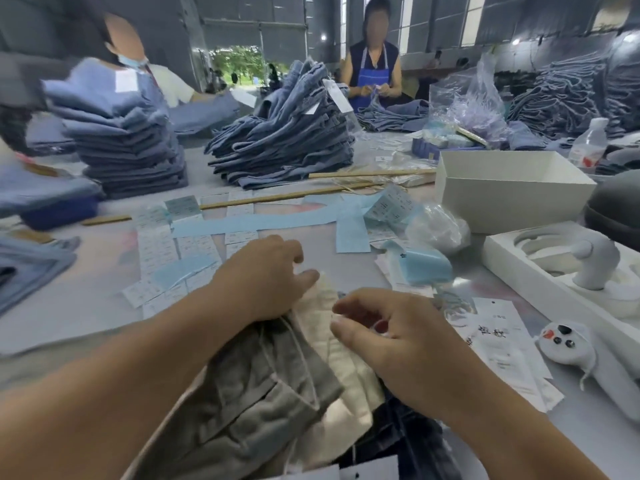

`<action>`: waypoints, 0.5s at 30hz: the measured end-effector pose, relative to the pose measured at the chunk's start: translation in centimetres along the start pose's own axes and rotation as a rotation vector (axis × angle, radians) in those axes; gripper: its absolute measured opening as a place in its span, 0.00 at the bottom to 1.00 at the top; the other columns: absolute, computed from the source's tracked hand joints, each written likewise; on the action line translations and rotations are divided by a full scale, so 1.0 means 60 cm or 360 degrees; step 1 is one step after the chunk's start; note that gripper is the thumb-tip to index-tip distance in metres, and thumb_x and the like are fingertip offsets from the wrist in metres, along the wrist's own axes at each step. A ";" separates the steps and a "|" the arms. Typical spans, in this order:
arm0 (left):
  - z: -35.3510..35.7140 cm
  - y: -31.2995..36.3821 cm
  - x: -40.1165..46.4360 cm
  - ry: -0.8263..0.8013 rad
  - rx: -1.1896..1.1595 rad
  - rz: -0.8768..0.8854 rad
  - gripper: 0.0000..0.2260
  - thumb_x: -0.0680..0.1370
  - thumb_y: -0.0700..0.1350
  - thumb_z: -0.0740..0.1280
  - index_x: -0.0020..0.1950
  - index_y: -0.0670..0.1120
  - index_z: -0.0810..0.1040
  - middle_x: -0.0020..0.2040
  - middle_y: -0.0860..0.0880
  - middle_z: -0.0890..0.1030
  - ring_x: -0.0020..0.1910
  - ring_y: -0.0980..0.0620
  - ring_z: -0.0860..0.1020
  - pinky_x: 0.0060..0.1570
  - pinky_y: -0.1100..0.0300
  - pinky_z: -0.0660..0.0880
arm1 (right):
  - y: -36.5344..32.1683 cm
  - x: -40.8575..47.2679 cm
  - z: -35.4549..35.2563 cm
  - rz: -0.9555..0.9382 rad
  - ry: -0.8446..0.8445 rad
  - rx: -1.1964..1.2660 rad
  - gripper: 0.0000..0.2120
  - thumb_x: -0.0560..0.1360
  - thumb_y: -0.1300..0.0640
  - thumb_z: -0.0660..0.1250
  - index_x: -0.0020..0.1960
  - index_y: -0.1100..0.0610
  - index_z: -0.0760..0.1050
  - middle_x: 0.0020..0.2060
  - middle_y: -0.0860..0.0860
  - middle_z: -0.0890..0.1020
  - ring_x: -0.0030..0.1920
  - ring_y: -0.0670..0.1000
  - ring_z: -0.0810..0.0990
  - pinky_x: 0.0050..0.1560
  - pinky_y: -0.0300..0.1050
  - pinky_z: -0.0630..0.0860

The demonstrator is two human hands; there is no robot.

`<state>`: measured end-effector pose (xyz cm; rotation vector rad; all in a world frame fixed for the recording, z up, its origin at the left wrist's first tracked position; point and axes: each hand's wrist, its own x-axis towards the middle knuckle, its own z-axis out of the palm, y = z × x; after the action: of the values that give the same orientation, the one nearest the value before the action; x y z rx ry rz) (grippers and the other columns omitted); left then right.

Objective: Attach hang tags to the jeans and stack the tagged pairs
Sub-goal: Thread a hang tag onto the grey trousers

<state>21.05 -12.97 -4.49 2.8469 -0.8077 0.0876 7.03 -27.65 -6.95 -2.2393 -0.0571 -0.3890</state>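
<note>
Now tagging: left hand (266,278) grips the garment (249,393); right hand (377,337) pinches the string (298,358), next needing threading.

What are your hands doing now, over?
Left hand grips cream jeans. Right hand pinches tag string, grip closed. Grey jeans underneath. Loose tags lie right; nothing blocking.

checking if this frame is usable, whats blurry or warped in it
Head view: both hands, left hand and right hand, and the grey jeans are fairly sharp; the jeans stack at far left is smeared by motion; the wide lens bends the box and the edges; the doorway is blown out.
</note>
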 end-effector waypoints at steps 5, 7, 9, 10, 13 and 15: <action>0.008 -0.076 -0.026 0.0317 -0.0579 -0.0069 0.26 0.78 0.66 0.53 0.63 0.50 0.77 0.59 0.51 0.76 0.60 0.49 0.73 0.58 0.51 0.68 | -0.050 0.009 0.028 -0.0011 -0.0146 -0.0176 0.17 0.74 0.38 0.67 0.55 0.48 0.80 0.44 0.43 0.80 0.44 0.40 0.78 0.44 0.33 0.74; 0.014 -0.110 -0.039 0.0081 -0.0723 -0.0206 0.32 0.77 0.72 0.52 0.66 0.50 0.75 0.63 0.49 0.77 0.62 0.46 0.74 0.64 0.48 0.68 | -0.064 0.010 0.037 -0.0002 -0.0203 -0.0244 0.20 0.73 0.35 0.66 0.51 0.50 0.80 0.43 0.45 0.81 0.44 0.43 0.77 0.46 0.40 0.76; 0.025 -0.138 -0.057 -0.0183 -0.0831 -0.0324 0.37 0.73 0.75 0.50 0.68 0.49 0.74 0.67 0.47 0.76 0.65 0.46 0.74 0.68 0.48 0.66 | -0.075 0.012 0.044 0.0037 -0.0242 -0.0342 0.23 0.70 0.32 0.66 0.54 0.48 0.79 0.44 0.44 0.80 0.48 0.46 0.77 0.51 0.46 0.76; 0.032 -0.150 -0.065 -0.0207 -0.0807 -0.0333 0.38 0.73 0.76 0.49 0.66 0.49 0.76 0.67 0.47 0.77 0.64 0.46 0.74 0.68 0.49 0.67 | -0.081 0.013 0.046 0.0071 -0.0267 -0.0388 0.25 0.69 0.31 0.67 0.57 0.46 0.78 0.46 0.44 0.80 0.52 0.47 0.76 0.55 0.48 0.75; 0.048 -0.167 -0.078 0.0019 -0.0708 -0.0319 0.32 0.72 0.76 0.47 0.49 0.53 0.79 0.55 0.48 0.81 0.53 0.48 0.77 0.54 0.53 0.71 | -0.094 0.016 0.050 0.0129 -0.0316 -0.0451 0.28 0.68 0.33 0.70 0.63 0.44 0.74 0.50 0.43 0.79 0.53 0.46 0.77 0.58 0.48 0.75; 0.049 -0.169 -0.080 0.0074 -0.0704 -0.0332 0.28 0.72 0.74 0.50 0.44 0.54 0.76 0.47 0.51 0.80 0.48 0.48 0.77 0.47 0.54 0.69 | -0.104 0.019 0.055 0.0129 -0.0300 -0.0460 0.27 0.68 0.37 0.72 0.64 0.44 0.73 0.50 0.41 0.79 0.52 0.45 0.77 0.53 0.42 0.75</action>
<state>22.36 -2.58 -9.50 2.4775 -0.4473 -0.0483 7.90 -21.26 -3.94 -2.5497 -0.0095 -0.1476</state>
